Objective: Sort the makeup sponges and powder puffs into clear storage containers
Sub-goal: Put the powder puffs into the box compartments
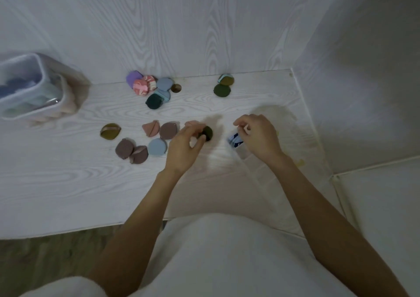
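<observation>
While my left hand [185,145] pinches the dark green puff [207,133] between thumb and fingertips, just lifting its edge off the white wood-grain table [68,183], my right hand [256,135] curls round a small blue-and-white thing [235,140] beside it. It looks like a clear packet or little box, though I honestly cannot tell which. I'd say the right steadies that so the left can feed the puff across.

Plenty still loose. Close by my left hand lie a blue puff [157,147], a mauve puff [167,130], two brown puffs [130,151] overlapping, a folded pink one [151,128], and an olive puff [110,131] off on its own with its ribbon strap facing up. Up against the wall sits a heap of purple, patterned pink, blue and teal puffs [147,87], and apart from it a pair of olive-green ones [223,85].

All soft, flat, rounded pads, matte like velvet, easy to squash and stack. Far left stands the clear storage container [34,105], lid off, already partly filled with bluish pieces (too blurred to name).
</observation>
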### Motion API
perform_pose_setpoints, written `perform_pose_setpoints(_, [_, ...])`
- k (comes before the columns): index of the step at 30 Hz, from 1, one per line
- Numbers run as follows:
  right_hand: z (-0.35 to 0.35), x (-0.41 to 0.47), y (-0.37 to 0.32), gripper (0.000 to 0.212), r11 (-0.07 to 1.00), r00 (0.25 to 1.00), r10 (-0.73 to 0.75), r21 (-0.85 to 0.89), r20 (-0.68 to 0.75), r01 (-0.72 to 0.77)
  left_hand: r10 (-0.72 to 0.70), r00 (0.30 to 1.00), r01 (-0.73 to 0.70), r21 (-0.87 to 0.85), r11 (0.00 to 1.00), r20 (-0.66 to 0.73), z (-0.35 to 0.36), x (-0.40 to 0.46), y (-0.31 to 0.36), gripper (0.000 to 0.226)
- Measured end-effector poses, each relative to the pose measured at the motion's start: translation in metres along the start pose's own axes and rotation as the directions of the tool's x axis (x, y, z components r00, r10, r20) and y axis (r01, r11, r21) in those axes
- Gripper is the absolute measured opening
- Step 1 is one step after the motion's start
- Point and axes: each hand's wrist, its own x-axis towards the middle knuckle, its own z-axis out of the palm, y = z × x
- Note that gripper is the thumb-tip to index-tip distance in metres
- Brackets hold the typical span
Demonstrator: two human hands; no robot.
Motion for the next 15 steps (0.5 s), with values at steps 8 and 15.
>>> perform_pose_setpoints(8, [0.059, 0.020, -0.080, 0.020, 0.985, 0.979, -0.124, 0.136, 0.163, 0.103, -0.331, 0.942, 0.318, 0.476, 0.820, -0.060, -0.072, -0.018, -0.094, 0.035])
perform_pose_setpoints(15, [0.115, 0.099, -0.133, 0.036, 0.984, 0.977, -0.102, -0.126, 0.186, 0.127, -0.324, 0.941, 0.236, 0.491, 0.838, 0.100, -0.090, -0.003, -0.113, 0.034])
